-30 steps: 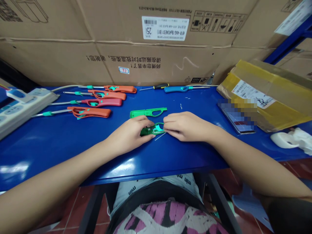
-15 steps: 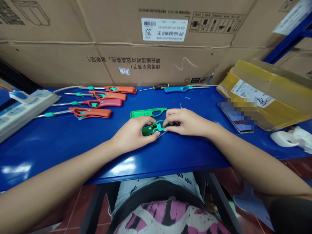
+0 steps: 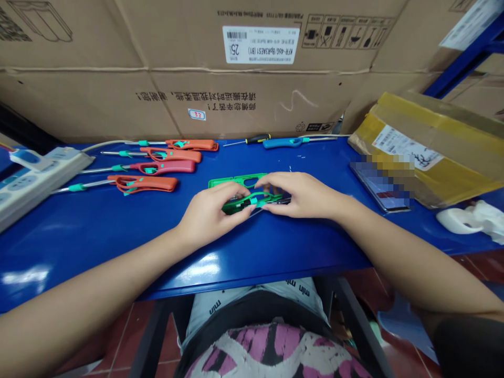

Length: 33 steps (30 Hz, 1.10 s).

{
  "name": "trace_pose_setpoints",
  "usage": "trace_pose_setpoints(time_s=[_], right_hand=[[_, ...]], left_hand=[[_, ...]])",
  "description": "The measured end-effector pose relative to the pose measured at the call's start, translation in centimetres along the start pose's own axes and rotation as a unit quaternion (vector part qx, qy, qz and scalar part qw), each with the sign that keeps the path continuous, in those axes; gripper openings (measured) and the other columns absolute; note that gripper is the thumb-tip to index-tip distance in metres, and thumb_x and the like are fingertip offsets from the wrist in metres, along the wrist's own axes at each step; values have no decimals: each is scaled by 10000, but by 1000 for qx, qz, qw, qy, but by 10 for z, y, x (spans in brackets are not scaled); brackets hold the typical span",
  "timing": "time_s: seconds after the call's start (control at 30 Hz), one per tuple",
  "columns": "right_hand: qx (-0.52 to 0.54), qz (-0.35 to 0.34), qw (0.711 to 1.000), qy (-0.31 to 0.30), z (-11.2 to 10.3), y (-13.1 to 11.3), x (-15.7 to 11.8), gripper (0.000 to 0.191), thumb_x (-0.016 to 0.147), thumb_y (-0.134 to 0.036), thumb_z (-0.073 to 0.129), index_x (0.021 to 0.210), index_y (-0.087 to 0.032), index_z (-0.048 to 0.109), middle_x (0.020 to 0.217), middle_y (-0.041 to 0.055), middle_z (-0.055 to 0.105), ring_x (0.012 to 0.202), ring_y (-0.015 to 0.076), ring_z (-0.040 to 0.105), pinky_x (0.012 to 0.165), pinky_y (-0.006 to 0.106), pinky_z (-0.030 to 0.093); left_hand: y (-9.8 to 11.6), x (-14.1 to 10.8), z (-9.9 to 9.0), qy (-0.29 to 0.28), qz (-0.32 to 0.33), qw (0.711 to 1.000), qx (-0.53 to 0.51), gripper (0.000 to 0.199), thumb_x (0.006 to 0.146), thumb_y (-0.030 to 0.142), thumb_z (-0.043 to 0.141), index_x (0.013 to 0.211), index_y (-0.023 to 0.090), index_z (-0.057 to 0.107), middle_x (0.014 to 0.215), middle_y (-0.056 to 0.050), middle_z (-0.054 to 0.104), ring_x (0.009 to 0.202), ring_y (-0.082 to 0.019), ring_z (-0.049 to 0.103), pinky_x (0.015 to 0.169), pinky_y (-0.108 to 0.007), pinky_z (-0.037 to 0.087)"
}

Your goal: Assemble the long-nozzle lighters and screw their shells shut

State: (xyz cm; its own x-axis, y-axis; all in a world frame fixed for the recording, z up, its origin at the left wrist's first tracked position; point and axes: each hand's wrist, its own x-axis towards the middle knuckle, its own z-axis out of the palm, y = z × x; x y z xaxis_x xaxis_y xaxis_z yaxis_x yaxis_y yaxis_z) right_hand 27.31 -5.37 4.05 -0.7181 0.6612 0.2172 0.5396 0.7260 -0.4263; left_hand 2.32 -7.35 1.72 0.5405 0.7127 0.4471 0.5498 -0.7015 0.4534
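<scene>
Holding a green handle (image 3: 233, 207) in the left hand (image 3: 208, 212), with the right hand (image 3: 305, 195) working at its other end.
The green handle is sitting low over the blue table (image 3: 252, 252), and a blue-green bit (image 3: 255, 201) is showing inside it. The left fingers and thumb are clamping its left end. The right fingers are curling around the right end, apart from the thumb, but I cannot tell if they are pinching anything. Another green piece (image 3: 230, 180) is lying just behind. Four red and orange lighters (image 3: 165, 167) are resting to the left, and a blue lighter (image 3: 281, 143) is lying farther back beside a screwdriver (image 3: 256, 139).
</scene>
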Motion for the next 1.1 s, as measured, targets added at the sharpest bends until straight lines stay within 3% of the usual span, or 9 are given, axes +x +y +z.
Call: trace_pose_setpoints(time_s=[0.17, 0.7, 1.1], right_hand=[[53, -36, 997, -30, 1, -1, 0, 180, 953, -260, 584, 1026, -150, 705, 956, 75, 757, 829, 172, 673, 740, 273, 465], [42, -55, 998, -2, 1, -3, -2, 174, 953, -282, 593, 967, -140, 692, 873, 66, 732, 752, 156, 631, 691, 263, 432], [82, -44, 996, -17, 4, -3, 1, 202, 944, -309, 613, 982, -136, 709, 873, 50, 727, 765, 146, 636, 724, 265, 460]], left_hand=[[4, 0, -3, 4, 29, 1000, 0, 177, 937, 344, 669, 1010, 183, 664, 978, -35, 737, 861, -155, 689, 812, -250, 533], [7, 0, -5, 36, 68, 997, -10, 127, 937, 282, 683, 987, 165, 687, 932, -33, 752, 839, -141, 699, 800, -231, 542], [7, 1, 1, 32, 46, 998, -34, 136, 922, 285, 699, 963, 155, 698, 889, -29, 741, 794, -138, 685, 770, -232, 530]])
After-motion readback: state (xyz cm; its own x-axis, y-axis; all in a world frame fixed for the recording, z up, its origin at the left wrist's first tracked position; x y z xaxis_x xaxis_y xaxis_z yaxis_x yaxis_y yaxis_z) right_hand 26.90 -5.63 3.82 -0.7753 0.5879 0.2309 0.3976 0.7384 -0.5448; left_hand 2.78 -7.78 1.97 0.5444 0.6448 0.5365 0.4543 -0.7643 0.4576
